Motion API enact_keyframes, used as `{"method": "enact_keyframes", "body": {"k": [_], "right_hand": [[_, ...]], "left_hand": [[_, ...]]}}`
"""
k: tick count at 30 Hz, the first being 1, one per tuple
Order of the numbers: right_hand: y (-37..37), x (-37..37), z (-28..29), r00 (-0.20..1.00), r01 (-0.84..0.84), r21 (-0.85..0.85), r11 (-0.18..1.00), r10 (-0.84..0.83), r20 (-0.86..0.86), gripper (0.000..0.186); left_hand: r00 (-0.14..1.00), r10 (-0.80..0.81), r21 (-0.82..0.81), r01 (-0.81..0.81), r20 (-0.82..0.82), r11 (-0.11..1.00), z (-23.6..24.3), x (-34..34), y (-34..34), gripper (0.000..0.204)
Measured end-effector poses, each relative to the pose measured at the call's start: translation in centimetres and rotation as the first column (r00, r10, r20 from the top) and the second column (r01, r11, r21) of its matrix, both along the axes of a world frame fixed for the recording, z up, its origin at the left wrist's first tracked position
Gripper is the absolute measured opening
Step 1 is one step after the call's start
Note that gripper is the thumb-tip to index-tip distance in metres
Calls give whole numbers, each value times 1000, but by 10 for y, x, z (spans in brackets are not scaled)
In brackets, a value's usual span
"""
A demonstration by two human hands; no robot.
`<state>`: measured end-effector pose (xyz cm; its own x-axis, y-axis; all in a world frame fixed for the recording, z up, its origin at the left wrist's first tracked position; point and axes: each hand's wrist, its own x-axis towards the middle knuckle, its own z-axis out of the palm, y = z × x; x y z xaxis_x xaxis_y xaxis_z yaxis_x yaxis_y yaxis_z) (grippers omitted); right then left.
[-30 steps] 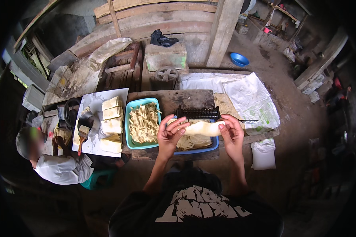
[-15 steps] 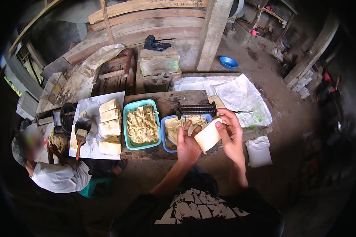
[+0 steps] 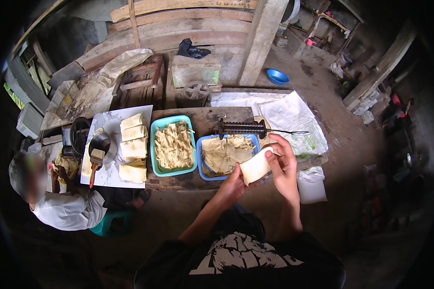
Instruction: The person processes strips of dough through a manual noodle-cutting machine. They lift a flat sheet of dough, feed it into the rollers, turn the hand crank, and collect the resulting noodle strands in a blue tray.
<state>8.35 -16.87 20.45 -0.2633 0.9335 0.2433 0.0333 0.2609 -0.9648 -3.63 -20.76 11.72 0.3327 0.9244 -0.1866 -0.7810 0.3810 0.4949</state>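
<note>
Between my two hands, above the front edge of the wooden table, I hold a pale, flat sheet of dough (image 3: 255,167). My right hand (image 3: 285,166) pinches its right side, thumb on the front face. At its lower left corner, my left hand (image 3: 232,185) has closed in, with most fingers hidden behind it. Just beyond is a blue basket (image 3: 201,174) of folded dough sheets and cut strips. Over the basket's far rim lies a dark ridged roller cutter (image 3: 242,127), and a thin rod with a looped end (image 3: 289,132) reaches right from it.
A turquoise basket (image 3: 152,163) of dough strips stands left of the blue one. Farther left, a white board (image 3: 112,180) bears stacked dough sheets, a pot and a brush (image 3: 95,161). A seated person (image 3: 67,207) works there. White sacking (image 3: 294,113) covers the table's right end.
My left hand's spread fingers have closed onto the dough sheet's lower left corner. The whole view has shifted slightly, and more of the looped rod shows.
</note>
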Motion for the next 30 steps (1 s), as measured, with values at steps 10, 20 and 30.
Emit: {"method": "enact_keyframes", "body": {"k": [10, 20, 30], "right_hand": [[34, 17, -6, 991, 95, -15, 995, -96, -92, 33], [89, 36, -10, 979, 153, 13, 988, -149, -142, 33], [181, 57, -12, 955, 16, -41, 999, -27, -296, 38]], "left_hand": [[998, 59, 345, -55, 0, 937, 6, 0, 24, 52], [735, 321, 328, -142, -597, 934, 18, -3, 86, 39], [667, 521, 458, -291, -532, 840, 45, 13, 188, 24]]}}
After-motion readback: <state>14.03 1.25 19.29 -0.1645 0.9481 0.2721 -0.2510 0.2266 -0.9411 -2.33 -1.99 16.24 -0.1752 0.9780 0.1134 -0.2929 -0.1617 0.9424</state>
